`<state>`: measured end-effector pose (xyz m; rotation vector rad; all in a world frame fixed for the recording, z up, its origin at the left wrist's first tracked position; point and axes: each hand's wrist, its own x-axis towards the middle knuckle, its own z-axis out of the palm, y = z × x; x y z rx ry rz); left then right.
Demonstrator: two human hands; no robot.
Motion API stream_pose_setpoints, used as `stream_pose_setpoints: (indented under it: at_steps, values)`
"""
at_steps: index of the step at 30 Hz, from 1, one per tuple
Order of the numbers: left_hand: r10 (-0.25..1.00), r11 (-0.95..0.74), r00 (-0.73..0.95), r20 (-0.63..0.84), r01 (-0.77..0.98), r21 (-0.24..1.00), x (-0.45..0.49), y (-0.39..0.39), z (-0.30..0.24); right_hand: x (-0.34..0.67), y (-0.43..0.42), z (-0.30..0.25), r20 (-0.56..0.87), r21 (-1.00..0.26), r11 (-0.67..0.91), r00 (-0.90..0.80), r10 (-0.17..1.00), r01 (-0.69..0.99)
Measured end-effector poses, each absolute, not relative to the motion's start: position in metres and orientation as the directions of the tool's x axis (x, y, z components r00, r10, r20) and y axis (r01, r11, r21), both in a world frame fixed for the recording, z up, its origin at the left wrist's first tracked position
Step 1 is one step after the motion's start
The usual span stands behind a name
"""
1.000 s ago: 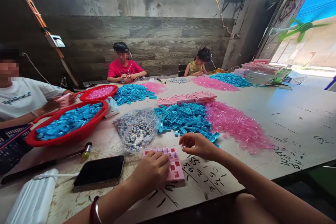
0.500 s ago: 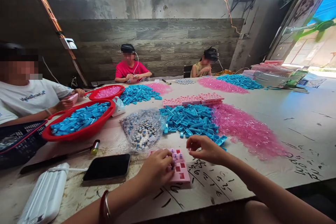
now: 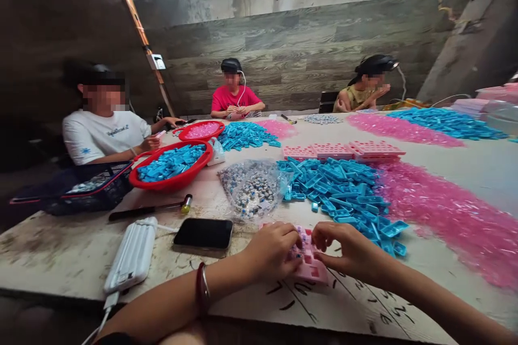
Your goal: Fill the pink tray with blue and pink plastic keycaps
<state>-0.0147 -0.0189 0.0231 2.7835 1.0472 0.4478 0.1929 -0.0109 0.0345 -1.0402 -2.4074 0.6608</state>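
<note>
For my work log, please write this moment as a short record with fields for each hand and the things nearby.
Left hand: holds pink tray at its left end
Right hand: fingertips at the tray's right side; any pinched part is hidden
Behind tray: blue parts pile, pink parts pile, bag of small parts
Left of tray: phone, white power bank

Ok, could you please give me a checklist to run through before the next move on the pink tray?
1. The tray lies on the table: ok.
2. The left hand grips the tray's left side: ok.
3. The right hand touches its right edge: ok.
4. A piece pinched in the right hand: cannot tell.
5. Free slots left: cannot tell, the hands hide most of the tray.
6. The blue pile is close behind the right hand: ok.
</note>
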Motion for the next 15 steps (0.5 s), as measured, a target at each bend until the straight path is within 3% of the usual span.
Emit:
stream_pose_setpoints:
  at_steps: [8,15]
  values:
    - [0.643,-0.766,0.733,0.222,0.61,0.202,-0.015,-0.018,0.023,0.196,-0.007,0.025,0.051,-0.545,0.606,-0.698,0.714,0.58]
    - [0.638,-0.77,0.738,0.221,0.608,0.193,-0.015,-0.018,0.023,0.197,-0.004,0.022,0.049,-0.559,0.616,-0.719,0.693,0.555]
